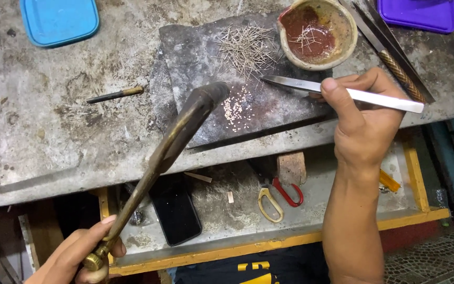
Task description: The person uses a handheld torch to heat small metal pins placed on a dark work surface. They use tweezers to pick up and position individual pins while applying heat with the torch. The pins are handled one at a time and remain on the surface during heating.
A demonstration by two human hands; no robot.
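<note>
- I see the left hand [80, 255] closed around the brass knob end of a long, tarnished brass torch [166, 158]; its bent dark nozzle hangs over a dark, scorched rectangular slab [195, 52].
- The right hand [366, 118] grips long steel tweezers [342, 92], thumb on top; the pointed tips lie over the slab's right part.
- A patch of tiny pale metal beads [236, 108] sits on the slab, just beside the nozzle and left of the tweezer tips.
- A loose heap of thin wire bits [245, 47] lies above the beads; a chipped clay bowl with red inside [319, 31] stands at the slab's upper right.
- The grey, pitted bench top [53, 131] ends close below the slab; under it is a yellow-edged drawer [290, 239] with scissors [279, 197] and a black phone [176, 210].
- Bare bench lies to the left, save a small dark rod [115, 94].
</note>
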